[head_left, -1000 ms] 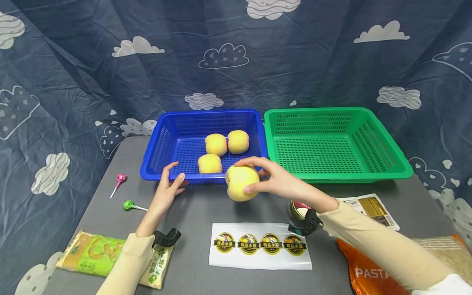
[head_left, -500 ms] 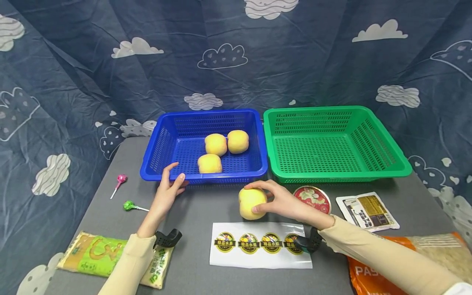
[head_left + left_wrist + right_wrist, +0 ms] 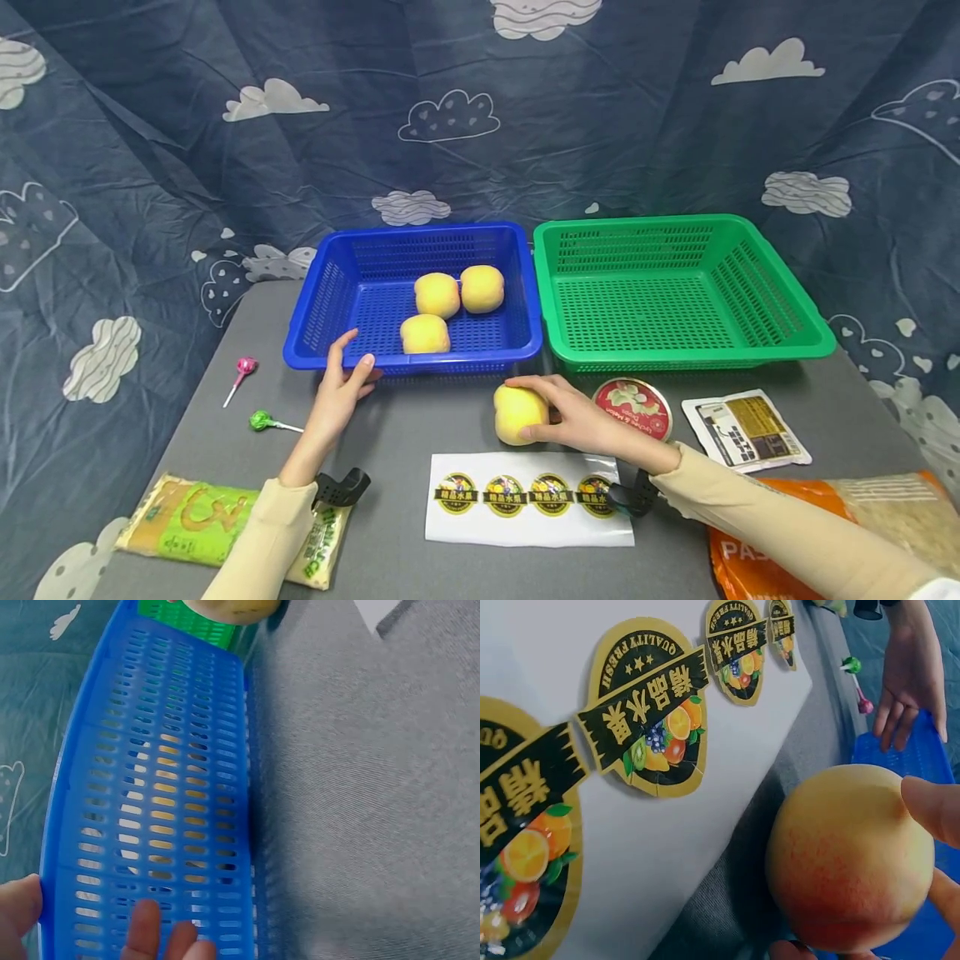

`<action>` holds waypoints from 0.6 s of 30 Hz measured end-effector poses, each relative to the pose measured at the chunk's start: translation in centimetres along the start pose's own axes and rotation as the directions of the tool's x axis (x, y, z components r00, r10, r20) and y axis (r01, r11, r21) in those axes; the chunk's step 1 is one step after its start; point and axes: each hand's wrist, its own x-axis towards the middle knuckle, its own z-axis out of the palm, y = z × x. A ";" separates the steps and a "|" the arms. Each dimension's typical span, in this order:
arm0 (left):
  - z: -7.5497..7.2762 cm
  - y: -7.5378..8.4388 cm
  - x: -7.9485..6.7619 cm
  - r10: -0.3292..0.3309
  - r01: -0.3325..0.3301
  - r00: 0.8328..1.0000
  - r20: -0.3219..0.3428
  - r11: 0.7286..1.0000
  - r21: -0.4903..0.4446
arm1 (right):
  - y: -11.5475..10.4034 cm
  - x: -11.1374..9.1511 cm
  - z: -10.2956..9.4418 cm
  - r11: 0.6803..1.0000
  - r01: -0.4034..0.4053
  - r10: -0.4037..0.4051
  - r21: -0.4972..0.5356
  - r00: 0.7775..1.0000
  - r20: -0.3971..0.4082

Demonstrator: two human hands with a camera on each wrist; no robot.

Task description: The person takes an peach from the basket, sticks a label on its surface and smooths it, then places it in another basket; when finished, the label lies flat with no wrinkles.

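My right hand [image 3: 577, 417] holds a yellow peach [image 3: 519, 414] just behind a white sheet [image 3: 528, 533] of round fruit stickers. Seen from the right wrist, the peach [image 3: 847, 859] has a red blush at its lower side, with thumb and fingers around it. Whether it touches the table cannot be told. My left hand [image 3: 341, 396] rests at the front rim of the blue basket [image 3: 300, 346], fingers loosely spread. One fingertip [image 3: 22, 900] touches the rim in the left wrist view, while other fingers lie near the outer wall. Three peaches [image 3: 425, 335] lie inside that basket.
Right of the blue basket stands a green basket [image 3: 690, 360]. A red round tin [image 3: 632, 407], a white pouch [image 3: 746, 429] and an orange pasta bag [image 3: 757, 550] lie right. Two lollipops [image 3: 260, 420] and a green-yellow packet [image 3: 202, 517] lie left, on the grey table [image 3: 420, 417].
My right hand has brought the peach down and to the right, from the blue basket's front rim to low over or on the table. The left hand stays where it was.
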 end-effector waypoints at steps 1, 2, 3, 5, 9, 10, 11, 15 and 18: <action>0.0 0.0 0.0 -0.005 0.005 1.000 0.011 1.000 0.002 | 0.0 -0.2 -0.1 1.000 0.005 -0.005 0.021 1.000 0.002; 0.0 0.1 -0.1 -0.008 0.007 1.000 0.027 1.000 0.006 | 0.0 -0.4 -0.3 0.999 0.010 -0.010 0.040 1.000 0.001; 0.1 0.1 -0.2 -0.005 0.004 0.999 0.043 1.000 0.024 | 0.0 -0.6 -0.5 0.998 0.019 -0.019 0.057 1.000 -0.003; 0.3 0.3 -0.6 0.028 -0.036 0.997 0.077 0.993 0.109 | -0.1 -1.1 -0.9 0.994 0.033 -0.032 0.101 0.999 -0.018; 2.0 1.4 -2.3 0.197 -0.250 0.964 0.179 0.900 0.358 | -0.1 -2.6 -1.6 0.984 0.047 -0.041 0.174 0.998 -0.037; 2.7 1.7 -2.8 0.249 -0.320 0.943 0.222 0.862 0.393 | 0.0 -2.9 -1.7 0.980 0.049 -0.043 0.192 0.998 -0.036; 3.5 2.1 -3.4 0.295 -0.390 0.914 0.278 0.827 0.404 | 0.1 -3.3 -1.8 0.977 0.054 -0.048 0.207 0.998 -0.034; 7.4 2.6 -5.7 0.423 -0.667 0.699 0.576 0.676 0.314 | 0.5 -4.8 -2.0 0.976 0.056 -0.054 0.208 0.998 -0.017; 10.4 2.0 -7.1 0.414 -0.820 0.491 0.767 0.518 0.245 | 0.9 -5.8 -1.9 0.983 0.050 -0.051 0.176 0.999 -0.001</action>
